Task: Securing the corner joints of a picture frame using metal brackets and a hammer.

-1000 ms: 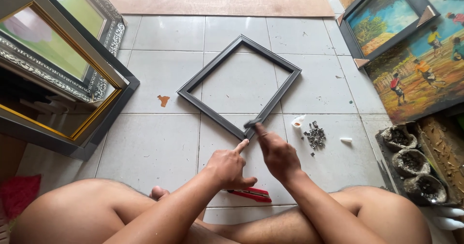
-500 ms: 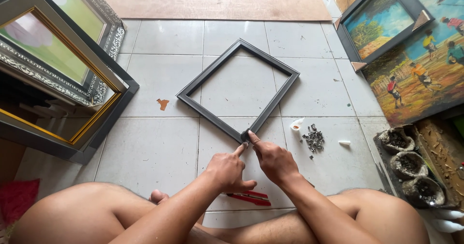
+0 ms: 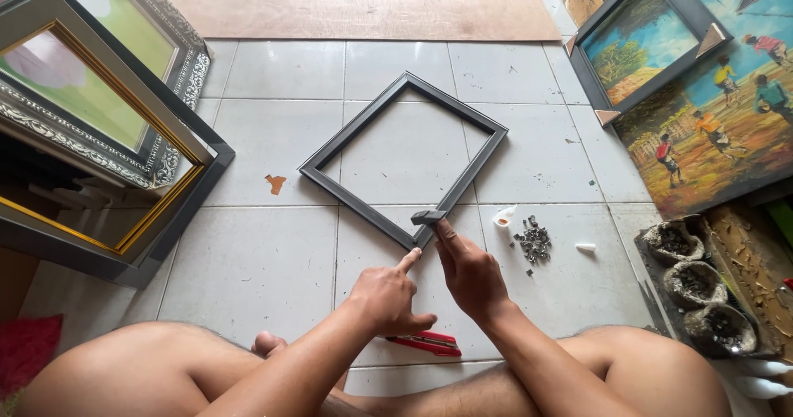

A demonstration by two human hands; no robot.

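We sit on the white tiled floor (image 3: pixel 256 260) with a dark grey picture frame (image 3: pixel 363 124) lying flat in front of us, turned like a diamond so one corner points back at us. Everything else we place against that frame.

At its near corner our right hand (image 3: pixel 471 277) is closed around a small hammer (image 3: pixel 428 216), whose grey head rests right on the corner joint. Our left hand (image 3: pixel 387 297) sits just beside it, loosely curled and holding nothing, with the index finger stretched out so its tip touches the floor just short of the same corner.

Nearer to us than the frame, partly under our left hand, lies a red-handled tool (image 3: pixel 429 343) on the floor. Just right of the near corner sits a small pile of metal fasteners (image 3: pixel 534 239), with a white scrap (image 3: pixel 503 216) between pile and frame and another white bit (image 3: pixel 585 248) further right. Left of the frame, an orange mark (image 3: pixel 275 183) shows on a tile.

Well left of the frame, ornate gilded frames (image 3: pixel 99 136) lean in a stack. Beyond it lies a brown board (image 3: pixel 355 4). To its right stand colourful paintings (image 3: pixel 710 111), and nearer us on that side a tray (image 3: pixel 652 289) with three grimy bowls (image 3: pixel 698 281)
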